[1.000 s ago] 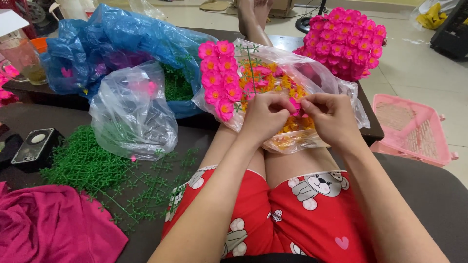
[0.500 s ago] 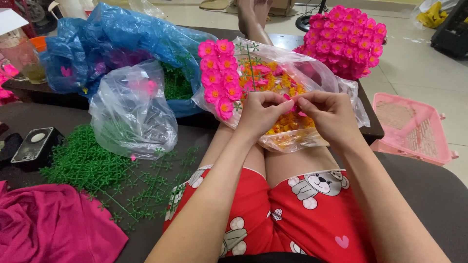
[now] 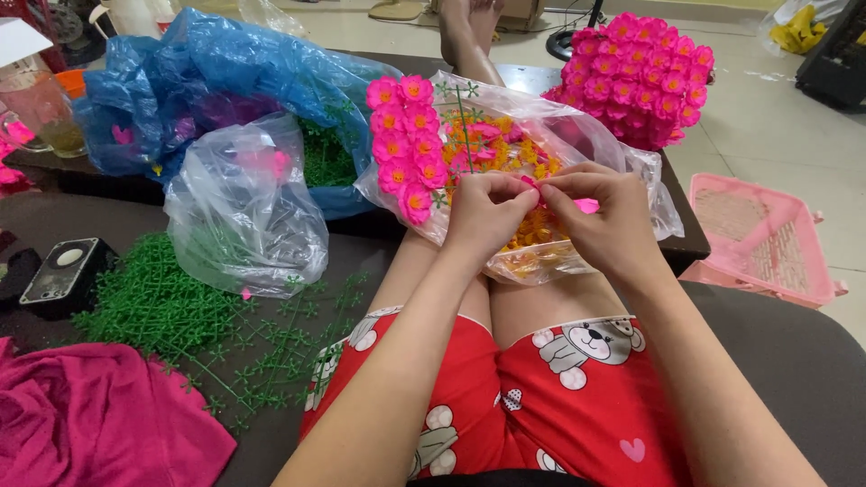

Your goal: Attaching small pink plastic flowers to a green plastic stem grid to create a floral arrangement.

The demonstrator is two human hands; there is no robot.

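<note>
Pink petal (image 3: 538, 183) half-hidden between fingertips (image 3: 528, 191)

Small pink flower petal (image 3: 539, 183), pinched upright above clear bag of flower parts (image 3: 541, 144)

It looked like a room in a home used for piecework craft. Pale floor tiles (image 3: 776, 126) filled the upper right of the frame, and the person sat on a dark cushioned seat (image 3: 794, 361) in patterned red shorts (image 3: 577, 406), bare legs stretched out. Plastic bags of artificial flower parts (image 3: 244, 207) crowded the upper middle, green plastic stems (image 3: 153, 298) lay loose at the left, and a pink plastic basket (image 3: 767, 239) stood on the floor at right.
</note>
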